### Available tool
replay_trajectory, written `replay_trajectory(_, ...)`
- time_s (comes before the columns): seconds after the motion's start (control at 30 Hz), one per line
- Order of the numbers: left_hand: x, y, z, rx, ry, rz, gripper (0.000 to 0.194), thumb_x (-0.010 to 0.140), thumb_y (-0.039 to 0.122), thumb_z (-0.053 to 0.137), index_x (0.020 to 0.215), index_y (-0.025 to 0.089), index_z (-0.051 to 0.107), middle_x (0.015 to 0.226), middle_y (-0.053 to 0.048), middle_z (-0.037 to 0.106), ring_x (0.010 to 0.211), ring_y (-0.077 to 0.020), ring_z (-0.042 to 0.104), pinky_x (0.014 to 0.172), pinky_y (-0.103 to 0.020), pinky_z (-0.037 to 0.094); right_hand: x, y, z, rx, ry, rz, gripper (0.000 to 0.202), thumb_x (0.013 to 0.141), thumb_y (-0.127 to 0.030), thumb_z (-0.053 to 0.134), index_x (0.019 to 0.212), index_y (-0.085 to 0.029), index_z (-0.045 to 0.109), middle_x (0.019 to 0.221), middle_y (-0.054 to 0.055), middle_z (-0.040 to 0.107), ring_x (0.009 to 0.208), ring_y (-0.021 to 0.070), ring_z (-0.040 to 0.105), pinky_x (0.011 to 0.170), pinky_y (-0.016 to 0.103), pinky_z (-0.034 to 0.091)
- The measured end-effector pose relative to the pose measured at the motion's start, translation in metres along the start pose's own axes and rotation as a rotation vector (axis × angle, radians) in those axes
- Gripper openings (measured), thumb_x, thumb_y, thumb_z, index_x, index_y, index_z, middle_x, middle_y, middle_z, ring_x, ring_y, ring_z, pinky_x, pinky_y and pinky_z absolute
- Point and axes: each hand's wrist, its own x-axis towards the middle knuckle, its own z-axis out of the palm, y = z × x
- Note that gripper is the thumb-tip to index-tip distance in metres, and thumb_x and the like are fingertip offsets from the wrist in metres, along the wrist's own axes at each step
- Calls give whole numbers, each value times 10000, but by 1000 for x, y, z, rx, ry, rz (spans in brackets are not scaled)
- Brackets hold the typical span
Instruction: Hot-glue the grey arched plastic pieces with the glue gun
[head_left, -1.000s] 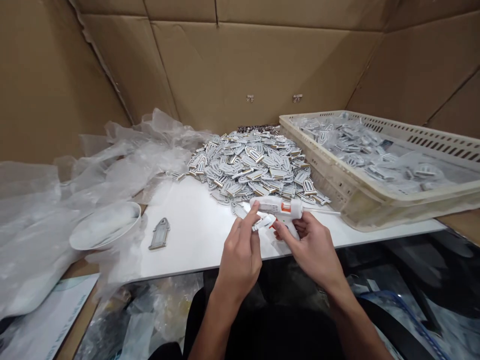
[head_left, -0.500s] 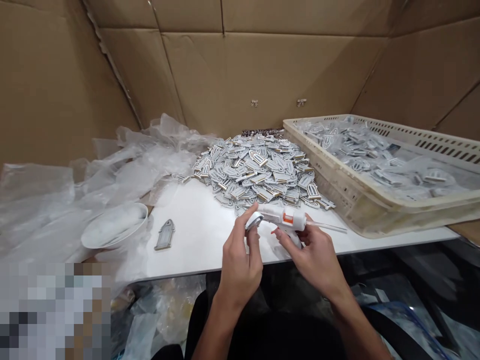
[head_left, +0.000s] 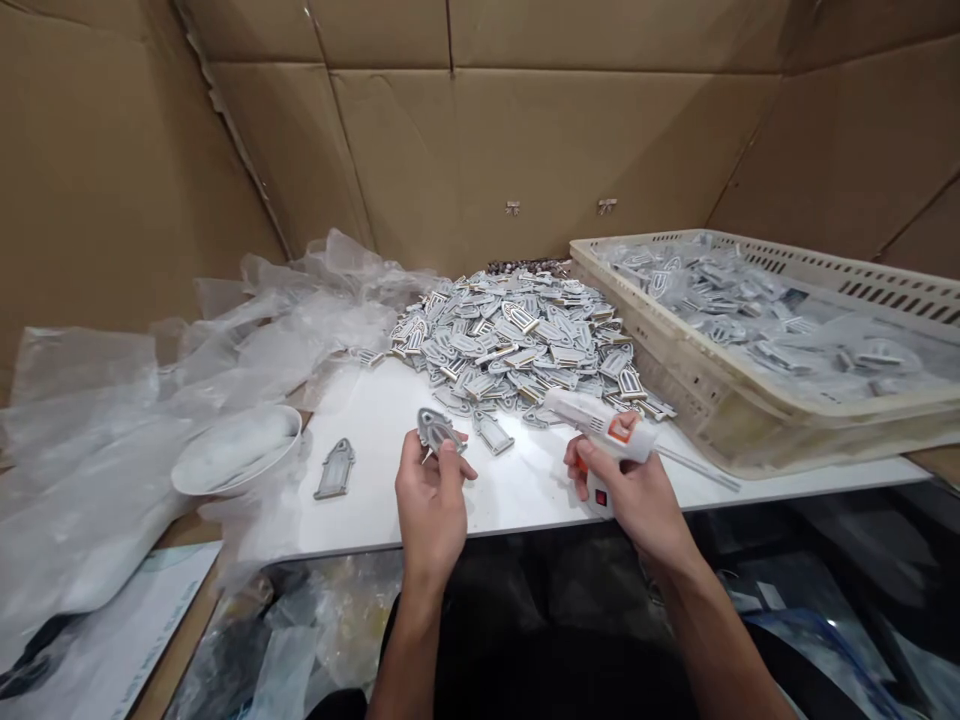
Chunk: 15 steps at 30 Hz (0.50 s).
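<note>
My left hand (head_left: 433,505) is closed on a small grey arched window-shaped piece (head_left: 438,428), raised over the front of the white tabletop (head_left: 517,492). In my right hand (head_left: 637,500) is a white glue gun (head_left: 592,415) with an orange trigger and a red switch. Its nozzle points away to the left, and a clear glue stick (head_left: 697,468) juts from its back. A similar grey piece (head_left: 493,433) lies flat between my hands, near the pile (head_left: 517,340). One more arched piece (head_left: 335,468) rests alone on the left.
A cream plastic crate (head_left: 705,410) on the right holds several bagged pieces. Clear plastic bags (head_left: 300,320) heap up on the left around a white bowl (head_left: 294,440). Cardboard walls (head_left: 585,130) enclose the back and sides.
My left hand has moved left and down, away from the glue gun, and its piece now shows its flat face. The glue gun has shifted right and tilted.
</note>
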Motion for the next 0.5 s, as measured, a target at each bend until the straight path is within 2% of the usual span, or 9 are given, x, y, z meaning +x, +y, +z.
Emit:
replay_trajectory(0.13,9,-5,-6,-98,-102,-91,287,999,432,642,1026,158,561,1016,-37,668,658,-74,593,603,-207,465,7,-2,-5,161,-3,42,547,942,-655,698,830,-127,611,764,70,655,506,105,535,479,237,408)
replay_trajectory(0.3,7,0,-8,-90,-349,-134,313,992,443,646,1028,145,558,969,-27,665,587,-54,547,531,-193,390,8,-3,-10,330,-34,110,487,925,-589,757,859,-110,695,829,82,693,466,58,505,466,188,374)
replay_trajectory(0.43,8,3,-9,-61,-420,-180,291,1005,422,630,1017,146,539,994,-37,689,547,-42,503,539,-206,388,11,0,-13,480,-125,134,474,946,-564,740,803,-113,708,853,75,688,437,13,460,508,167,408)
replay_trajectory(0.5,9,4,-10,-59,-428,-192,292,1003,421,633,1003,151,522,1064,-55,709,540,-39,493,536,-210,386,12,2,-13,540,-157,135,484,949,-570,734,771,-121,702,810,65,663,439,28,466,481,169,398)
